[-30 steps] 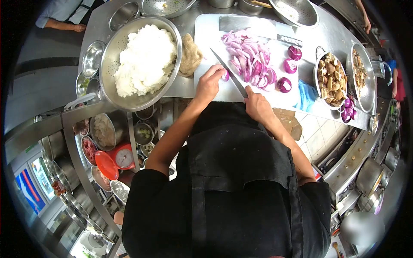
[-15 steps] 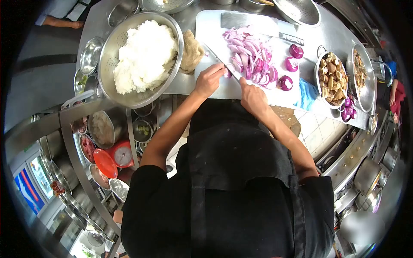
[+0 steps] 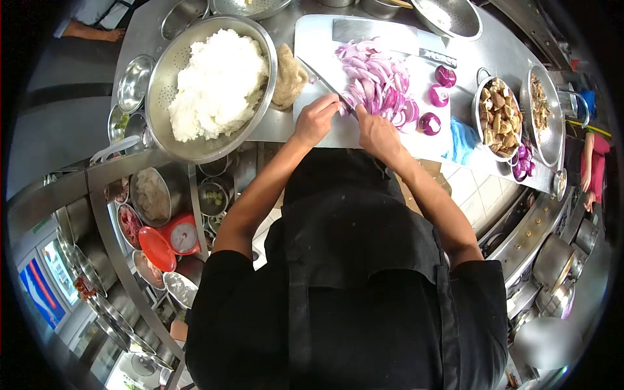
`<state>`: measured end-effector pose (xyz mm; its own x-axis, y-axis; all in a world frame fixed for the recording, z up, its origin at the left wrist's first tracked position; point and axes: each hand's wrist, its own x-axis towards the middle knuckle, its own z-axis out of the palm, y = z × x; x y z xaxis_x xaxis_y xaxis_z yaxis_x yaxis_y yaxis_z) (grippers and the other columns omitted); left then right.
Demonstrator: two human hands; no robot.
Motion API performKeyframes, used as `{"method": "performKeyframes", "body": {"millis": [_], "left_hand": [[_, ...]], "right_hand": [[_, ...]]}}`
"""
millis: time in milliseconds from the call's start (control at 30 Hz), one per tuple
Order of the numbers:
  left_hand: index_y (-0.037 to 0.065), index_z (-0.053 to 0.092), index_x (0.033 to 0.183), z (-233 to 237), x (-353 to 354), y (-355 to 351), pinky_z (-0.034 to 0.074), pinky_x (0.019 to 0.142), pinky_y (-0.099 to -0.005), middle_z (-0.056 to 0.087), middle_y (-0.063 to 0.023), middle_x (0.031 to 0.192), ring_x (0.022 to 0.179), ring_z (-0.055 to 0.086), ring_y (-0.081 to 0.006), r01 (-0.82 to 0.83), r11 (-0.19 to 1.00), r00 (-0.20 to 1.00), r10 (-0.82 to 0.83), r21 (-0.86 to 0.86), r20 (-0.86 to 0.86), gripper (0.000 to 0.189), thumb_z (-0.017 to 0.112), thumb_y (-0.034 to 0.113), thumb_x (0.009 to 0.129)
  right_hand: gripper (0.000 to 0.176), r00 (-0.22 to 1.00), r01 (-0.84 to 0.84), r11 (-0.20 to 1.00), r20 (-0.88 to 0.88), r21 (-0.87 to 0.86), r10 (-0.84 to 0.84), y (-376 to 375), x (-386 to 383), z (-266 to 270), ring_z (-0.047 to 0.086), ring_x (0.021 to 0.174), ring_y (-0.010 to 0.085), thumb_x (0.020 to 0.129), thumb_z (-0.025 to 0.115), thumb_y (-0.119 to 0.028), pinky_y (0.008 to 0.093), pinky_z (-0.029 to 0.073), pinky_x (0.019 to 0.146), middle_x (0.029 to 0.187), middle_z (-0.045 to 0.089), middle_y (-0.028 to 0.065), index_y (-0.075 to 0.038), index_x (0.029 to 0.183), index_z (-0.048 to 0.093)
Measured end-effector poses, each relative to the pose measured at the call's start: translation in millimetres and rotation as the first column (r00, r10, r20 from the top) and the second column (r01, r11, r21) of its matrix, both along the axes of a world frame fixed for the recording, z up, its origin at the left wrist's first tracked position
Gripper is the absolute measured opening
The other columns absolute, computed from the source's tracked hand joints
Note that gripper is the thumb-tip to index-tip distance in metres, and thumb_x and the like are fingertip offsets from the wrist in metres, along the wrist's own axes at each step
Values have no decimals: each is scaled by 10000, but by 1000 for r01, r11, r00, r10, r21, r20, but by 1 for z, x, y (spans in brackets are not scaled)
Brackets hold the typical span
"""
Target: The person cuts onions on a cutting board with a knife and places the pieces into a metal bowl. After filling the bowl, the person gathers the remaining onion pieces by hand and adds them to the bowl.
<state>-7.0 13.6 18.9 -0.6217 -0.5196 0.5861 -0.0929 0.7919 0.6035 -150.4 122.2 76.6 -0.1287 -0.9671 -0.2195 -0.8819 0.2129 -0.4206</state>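
Observation:
My right hand (image 3: 380,135) is wrapped round the handle of a kitchen knife (image 3: 320,77), whose blade slants up to the left across the white cutting board (image 3: 312,120). My left hand (image 3: 316,119) has its fingers curled together at the blade's near side, on a piece of red onion (image 3: 342,109) mostly hidden by the fingers and knife. Just beyond both hands lies a heap of sliced red onion (image 3: 376,75). Peeled onion halves (image 3: 439,95) sit along the board's right side. A cleaver (image 3: 374,34) rests flat at the board's far edge.
Left stand a colander (image 3: 159,97) of white food and a brown cloth (image 3: 289,78). To the right are a blue cloth (image 3: 463,143), a pot of cut mushrooms (image 3: 499,120), a metal bowl (image 3: 552,140) and unpeeled onions (image 3: 523,164). Another person (image 3: 595,162) stands far right.
My right hand has shifted slightly left and away from my body, bringing the knife closer to my left hand. My left hand stays nearly in place. The person at far right shows more.

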Motion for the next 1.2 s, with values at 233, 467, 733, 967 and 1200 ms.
{"method": "performKeyframes", "body": {"millis": [233,467,733,967,1200], "left_hand": [[-14,630,847,-1,3,0,528,686,-350,619,-104,943,843,632,-266,4,1000,1000,-3,-20,20,186,551,-81,694],[-10,607,867,2,0,1,528,695,-355,612,-111,949,852,626,-278,-20,999,999,22,-46,34,197,539,-87,699],[-7,609,890,4,-1,1,528,712,-362,612,-118,949,876,626,-289,-42,999,996,43,-12,73,215,546,-90,702],[-12,630,934,7,4,0,518,750,-346,619,-133,965,887,630,-290,-96,991,995,95,92,11,244,546,-117,731],[-12,567,1089,25,12,-9,458,886,-396,559,-208,1052,1044,555,-358,-349,891,927,374,289,-32,357,491,-131,761]], "right_hand": [[198,998,63,995,13,80,-64,29,-6,37,608,700,444,800,501,-33,524,464,645,686,599,269,9,983,438],[214,996,72,986,36,152,-79,41,5,50,620,696,450,758,488,27,523,488,665,679,605,275,8,963,433],[220,997,81,990,8,114,-82,4,8,3,636,676,416,761,489,6,491,507,625,673,611,260,26,975,443],[387,984,157,986,93,-61,-151,3,-16,11,600,769,448,843,525,-79,527,454,686,737,593,299,25,1201,423],[307,952,235,964,169,122,-254,29,-10,39,608,813,449,850,531,-90,523,461,701,786,595,324,45,1115,456]]}}
